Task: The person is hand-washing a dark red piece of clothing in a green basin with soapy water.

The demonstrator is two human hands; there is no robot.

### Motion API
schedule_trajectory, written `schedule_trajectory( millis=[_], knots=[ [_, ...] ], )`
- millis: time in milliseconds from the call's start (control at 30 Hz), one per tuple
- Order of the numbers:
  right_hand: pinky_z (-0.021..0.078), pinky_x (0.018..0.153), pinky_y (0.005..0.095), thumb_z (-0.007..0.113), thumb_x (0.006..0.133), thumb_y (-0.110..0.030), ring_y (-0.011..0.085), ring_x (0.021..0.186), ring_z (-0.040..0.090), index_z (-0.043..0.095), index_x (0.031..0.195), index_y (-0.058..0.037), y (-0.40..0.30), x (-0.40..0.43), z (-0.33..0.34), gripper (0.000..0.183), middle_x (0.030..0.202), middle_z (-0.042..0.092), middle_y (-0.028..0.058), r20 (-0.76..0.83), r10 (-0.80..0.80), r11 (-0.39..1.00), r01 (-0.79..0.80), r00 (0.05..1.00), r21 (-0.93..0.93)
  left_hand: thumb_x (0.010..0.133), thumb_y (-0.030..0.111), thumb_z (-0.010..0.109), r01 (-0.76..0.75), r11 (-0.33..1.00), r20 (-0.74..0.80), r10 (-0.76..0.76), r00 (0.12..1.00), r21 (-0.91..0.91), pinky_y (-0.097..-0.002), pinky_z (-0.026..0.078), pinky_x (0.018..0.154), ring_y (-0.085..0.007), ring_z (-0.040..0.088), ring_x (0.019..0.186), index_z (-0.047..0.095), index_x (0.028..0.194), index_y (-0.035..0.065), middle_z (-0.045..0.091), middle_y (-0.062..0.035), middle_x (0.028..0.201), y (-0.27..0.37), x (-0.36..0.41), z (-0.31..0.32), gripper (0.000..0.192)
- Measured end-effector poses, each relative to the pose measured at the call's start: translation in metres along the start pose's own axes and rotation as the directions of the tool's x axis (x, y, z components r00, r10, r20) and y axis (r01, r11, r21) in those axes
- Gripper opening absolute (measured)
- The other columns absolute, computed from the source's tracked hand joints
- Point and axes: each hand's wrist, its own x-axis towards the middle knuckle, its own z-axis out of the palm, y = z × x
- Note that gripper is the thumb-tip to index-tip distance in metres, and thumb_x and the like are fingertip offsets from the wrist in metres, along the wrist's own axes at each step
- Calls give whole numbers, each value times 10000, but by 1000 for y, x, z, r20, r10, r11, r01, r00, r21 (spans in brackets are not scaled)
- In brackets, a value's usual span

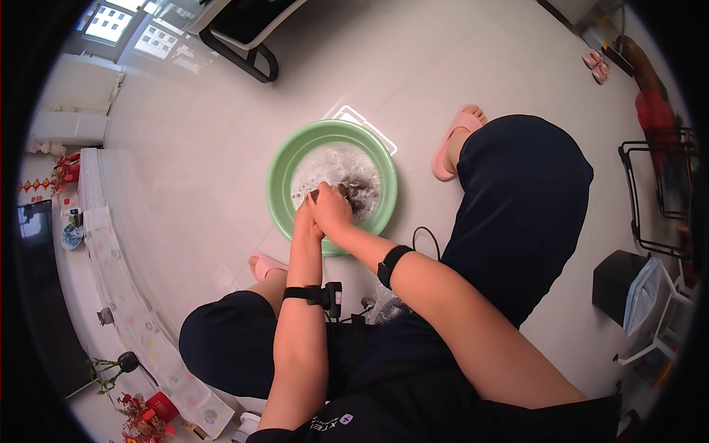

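Before me on the floor stands a round green plastic basin holding foamy, sudsy water. My right hand is closed on a dark brown wet cloth, part of which trails into the suds to the right. My left hand presses against the right one over the near left part of the basin, and a bit of the dark cloth pokes out between them. The fingers of my left hand are largely hidden, but it appears to grip the same cloth.
Pink slippers on my feet flank the basin, the right slipper and the left slipper. A low cabinet with a patterned cover runs along the left. A black bin and a black metal rack are at right; a dark-legged table stands ahead.
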Motion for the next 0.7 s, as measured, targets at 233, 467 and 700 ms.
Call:
schedule_trajectory(
  millis=[233, 467, 700],
  knots=[
    [438, 668, 425, 488, 749, -279, 330, 756, 553, 534, 829, -33, 15, 27, -8, 263, 799, 572, 173, -43, 185, 981, -182, 982, 69, 854, 124, 361, 90, 788, -254, -302, 919, -610, -291, 460, 624, -172, 510, 680, 501, 883, 40, 525, -68, 770, 36, -12, 60, 166],
    [407, 753, 431, 491, 671, -288, 296, 800, 564, 583, 855, -97, -44, -10, -5, 281, 850, 588, 143, 250, -55, 997, 69, 967, -45, 835, 116, 357, 198, 810, 294, -33, 955, -552, -357, 473, 737, -229, 551, 816, 485, 947, -6, 542, -131, 938, 29, -12, 11, 209],
    [457, 639, 405, 481, 728, -277, 300, 751, 561, 552, 816, -72, 2, 26, -20, 233, 836, 552, 139, -42, 112, 991, -114, 993, -63, 836, 106, 360, 166, 793, -217, -352, 911, -586, -349, 477, 725, -224, 558, 797, 482, 952, -15, 544, -128, 923, 37, -4, 42, 208]
  ],
)
